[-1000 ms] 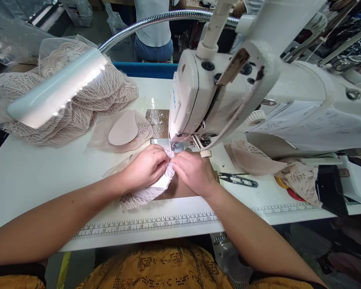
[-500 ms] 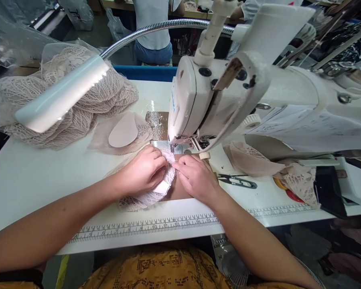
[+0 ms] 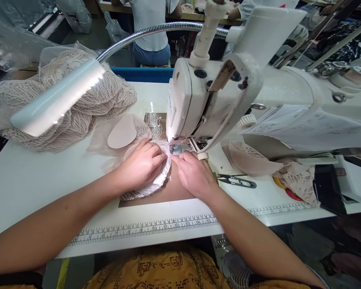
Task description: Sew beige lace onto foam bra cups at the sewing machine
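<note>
A white lace cup piece (image 3: 142, 193) with a smooth pale patch lies under the needle of the white sewing machine (image 3: 180, 100). My left hand (image 3: 144, 164) rests on top of it, fingers curled together and pressing the fabric. At the lace's right edge, close to the presser foot (image 3: 171, 147), my right hand (image 3: 195, 174) has its thumb and forefinger pinched; the edge between them is mostly hidden. Beneath both hands is a brown plate (image 3: 174, 192). Behind my left hand lies sheer fabric with a pale teardrop-shaped pad (image 3: 122, 131) on it.
A heap of beige lace pieces (image 3: 108, 94) sits at back left under a lamp (image 3: 57, 98). Thread snips (image 3: 237, 181), more lace pieces (image 3: 249, 158) and a black-and-white object (image 3: 329, 188) lie to the right. A ruler strip (image 3: 144, 230) runs along the front edge. Another person (image 3: 150, 32) sits beyond.
The lace piece has turned and shifted away from me under the needle, baring more of the brown plate. My left hand has flattened slightly and moved a little left with it.
</note>
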A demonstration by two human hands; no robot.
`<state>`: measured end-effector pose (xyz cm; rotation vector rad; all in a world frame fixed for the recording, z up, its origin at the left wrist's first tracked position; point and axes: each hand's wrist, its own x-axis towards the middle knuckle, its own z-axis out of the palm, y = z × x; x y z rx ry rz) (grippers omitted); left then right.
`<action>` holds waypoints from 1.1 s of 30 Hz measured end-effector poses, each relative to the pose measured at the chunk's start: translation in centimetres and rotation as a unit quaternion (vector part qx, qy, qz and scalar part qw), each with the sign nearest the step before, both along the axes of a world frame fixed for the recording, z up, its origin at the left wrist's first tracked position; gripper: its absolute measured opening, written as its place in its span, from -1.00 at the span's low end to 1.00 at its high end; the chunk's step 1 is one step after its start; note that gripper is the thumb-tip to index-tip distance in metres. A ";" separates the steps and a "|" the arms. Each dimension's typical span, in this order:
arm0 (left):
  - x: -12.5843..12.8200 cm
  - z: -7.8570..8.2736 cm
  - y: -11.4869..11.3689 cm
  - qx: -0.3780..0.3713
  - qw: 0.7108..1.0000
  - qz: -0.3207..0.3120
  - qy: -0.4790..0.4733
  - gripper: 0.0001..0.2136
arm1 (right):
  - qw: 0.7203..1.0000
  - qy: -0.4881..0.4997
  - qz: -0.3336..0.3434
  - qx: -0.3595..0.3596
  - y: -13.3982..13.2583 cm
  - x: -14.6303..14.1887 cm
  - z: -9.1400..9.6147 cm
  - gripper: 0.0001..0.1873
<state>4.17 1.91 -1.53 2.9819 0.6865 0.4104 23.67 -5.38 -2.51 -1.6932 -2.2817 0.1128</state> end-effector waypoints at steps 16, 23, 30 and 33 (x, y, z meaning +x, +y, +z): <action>-0.5 0.0 0.1 -0.048 0.995 -0.088 0.000 -0.66 | 1.000 0.003 0.021 0.016 -0.1 0.1 0.0 -0.63; -0.5 0.1 0.5 -0.019 0.995 -0.090 0.026 -0.63 | 1.000 -0.016 0.002 0.025 -0.1 -0.2 -0.3 -0.67; -0.3 -0.4 0.5 -0.004 0.996 -0.069 0.048 -0.64 | 0.999 -0.026 -0.005 0.041 0.1 -0.4 -0.6 -0.69; -0.4 -0.8 0.6 0.001 0.996 -0.071 0.052 -0.64 | 0.999 -0.027 -0.007 0.042 0.1 -0.4 -0.5 -0.69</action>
